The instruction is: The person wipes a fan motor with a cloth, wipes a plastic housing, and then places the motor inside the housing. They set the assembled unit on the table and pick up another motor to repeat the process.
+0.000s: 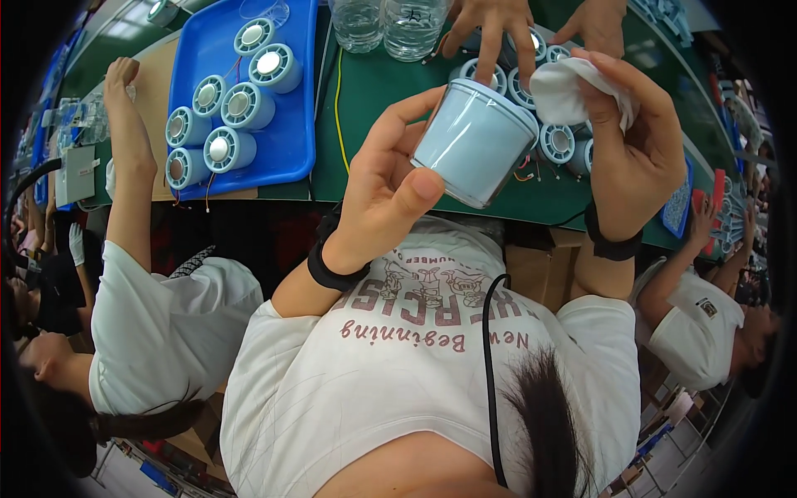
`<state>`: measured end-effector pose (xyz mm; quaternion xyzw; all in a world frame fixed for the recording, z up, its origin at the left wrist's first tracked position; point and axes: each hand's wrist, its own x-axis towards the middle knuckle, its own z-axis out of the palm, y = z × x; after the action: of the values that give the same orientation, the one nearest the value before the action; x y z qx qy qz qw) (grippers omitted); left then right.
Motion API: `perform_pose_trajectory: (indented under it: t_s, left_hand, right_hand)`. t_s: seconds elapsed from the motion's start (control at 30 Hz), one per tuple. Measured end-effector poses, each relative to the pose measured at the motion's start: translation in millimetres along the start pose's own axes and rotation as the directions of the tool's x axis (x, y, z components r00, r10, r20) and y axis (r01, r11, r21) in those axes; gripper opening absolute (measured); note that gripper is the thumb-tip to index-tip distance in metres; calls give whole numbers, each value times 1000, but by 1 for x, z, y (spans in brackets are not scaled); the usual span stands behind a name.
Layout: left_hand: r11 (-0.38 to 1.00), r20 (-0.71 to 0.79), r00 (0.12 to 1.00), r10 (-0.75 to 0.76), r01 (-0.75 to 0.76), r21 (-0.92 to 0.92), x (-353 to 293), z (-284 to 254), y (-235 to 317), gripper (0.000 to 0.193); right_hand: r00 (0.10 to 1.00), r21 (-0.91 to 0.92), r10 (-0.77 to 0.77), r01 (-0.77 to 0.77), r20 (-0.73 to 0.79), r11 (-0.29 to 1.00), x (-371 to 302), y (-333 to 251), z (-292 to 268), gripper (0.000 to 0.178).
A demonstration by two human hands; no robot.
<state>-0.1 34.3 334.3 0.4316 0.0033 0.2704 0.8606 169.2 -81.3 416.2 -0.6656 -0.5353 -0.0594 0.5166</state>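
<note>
My left hand [383, 178] grips a glossy light-blue cup-shaped housing [475, 143] with a clear outer layer. Its wider rim tilts up toward the far side, and my thumb presses low on its wall. To the right of the housing, my right hand [638, 137] pinches a crumpled white cloth [573, 90] between thumb and fingers. The cloth hangs beside the rim; a small gap seems to part them. Behind both hands, several round light-blue parts with silver centres [557, 143] rest on the green table [365, 91], partly hidden.
At left, a blue tray [303, 124] bears several similar round parts [237, 106] with thin wires. Two clear bottles [413, 29] stand at the back, near a yellow wire [339, 108]. Another person's hands [490, 25] reach over the far parts. Co-workers sit on both sides.
</note>
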Motion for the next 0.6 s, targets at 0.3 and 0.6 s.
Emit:
perform_pose_trajectory:
  t_s: [0.3, 0.6]
  left_hand:
    - [999, -24, 1000, 4, -3, 52, -4, -2, 3, 89]
    - [995, -9, 1000, 9, -8, 96, -6, 1, 2, 90]
  right_hand:
    - [996, 34, 37, -34, -81, 999, -9, -6, 2, 27]
    - [964, 203, 196, -159, -181, 966, -32, -1, -1, 28]
